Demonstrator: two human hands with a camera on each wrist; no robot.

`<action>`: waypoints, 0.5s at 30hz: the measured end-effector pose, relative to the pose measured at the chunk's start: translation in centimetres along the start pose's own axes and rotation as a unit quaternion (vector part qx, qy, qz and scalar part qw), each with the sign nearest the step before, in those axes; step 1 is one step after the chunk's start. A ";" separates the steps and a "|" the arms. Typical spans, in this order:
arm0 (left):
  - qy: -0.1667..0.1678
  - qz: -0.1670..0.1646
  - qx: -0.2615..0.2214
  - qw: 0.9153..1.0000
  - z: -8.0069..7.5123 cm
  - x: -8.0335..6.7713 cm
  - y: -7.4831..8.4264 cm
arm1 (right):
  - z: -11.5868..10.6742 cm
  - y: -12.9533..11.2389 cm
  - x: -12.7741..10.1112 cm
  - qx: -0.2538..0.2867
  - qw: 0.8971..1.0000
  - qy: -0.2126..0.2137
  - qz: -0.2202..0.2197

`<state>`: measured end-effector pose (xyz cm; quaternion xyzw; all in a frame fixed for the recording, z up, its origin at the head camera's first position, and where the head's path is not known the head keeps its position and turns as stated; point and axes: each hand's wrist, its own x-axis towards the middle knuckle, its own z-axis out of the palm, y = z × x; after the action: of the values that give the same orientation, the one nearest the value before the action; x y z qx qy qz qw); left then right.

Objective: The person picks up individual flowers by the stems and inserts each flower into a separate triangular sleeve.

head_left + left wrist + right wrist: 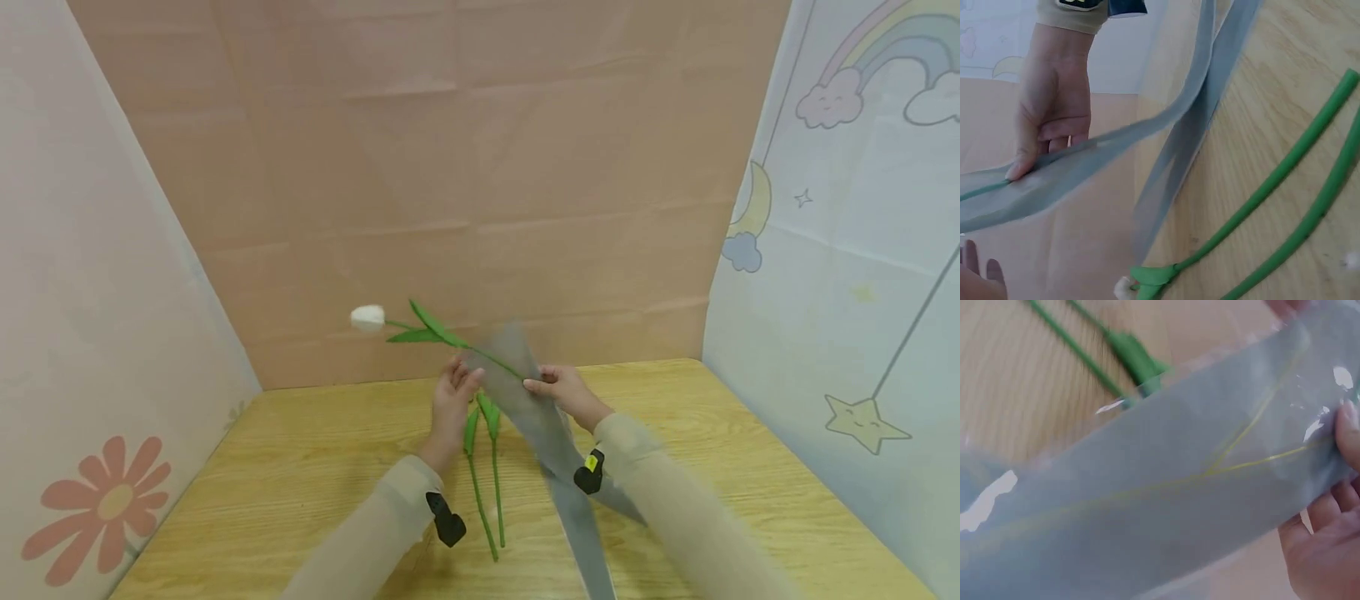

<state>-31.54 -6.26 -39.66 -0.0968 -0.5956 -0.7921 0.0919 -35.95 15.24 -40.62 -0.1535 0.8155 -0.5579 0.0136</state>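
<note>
Pale wooden tabletop (315,467) fills the lower part of the head view, boxed in by a peach paper backdrop and printed side curtains. Held above it is a white artificial tulip with a green stem and leaves (420,332), its long axis running from the bud at ten o'clock down toward the hands at four o'clock. A long translucent grey plastic sleeve (540,417) lies over the lower stem and trails toward six o'clock, past the table's near edge. The right hand (566,392) pinches the sleeve against the stem, thumb on top, fingers curled beneath. The left hand (453,400) sits at the sleeve's upper edge, nearer the bud; its fingers touch the film, but whether they pinch it cannot be told. Beneath the hands, two more green stems with leaves (483,475) lie on the table, pointing toward six o'clock. In the right wrist view the stem inside the sleeve shows only as a faint line, and blur hides where its lower end stops.
</note>
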 end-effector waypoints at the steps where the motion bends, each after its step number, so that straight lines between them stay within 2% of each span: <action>1: -0.007 -0.006 0.017 1.000 0.2 0.1 0.0 | 0.4 -0.1 0.0 0.018 1.000 0.009 0.001; 4: -0.013 0.000 0.063 0.998 0.8 0.6 0.3 | 1.5 -0.2 0.1 0.062 0.998 0.027 0.001; 8: 0.027 0.016 0.091 0.995 1.3 1.5 1.2 | 2.7 -0.3 0.1 0.091 0.995 0.044 0.003; 11: 0.060 0.022 0.094 0.993 1.5 2.1 1.8 | 3.3 -0.4 0.1 0.103 0.994 0.045 -0.001; 15: 0.061 0.056 0.097 0.992 1.6 2.7 2.3 | 3.7 -0.7 -0.1 0.115 0.992 0.045 -0.002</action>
<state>-33.49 -5.44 -36.39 -0.0723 -0.6563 -0.7288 0.1813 -35.03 11.71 -41.36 -0.1275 0.7451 -0.6546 -0.0064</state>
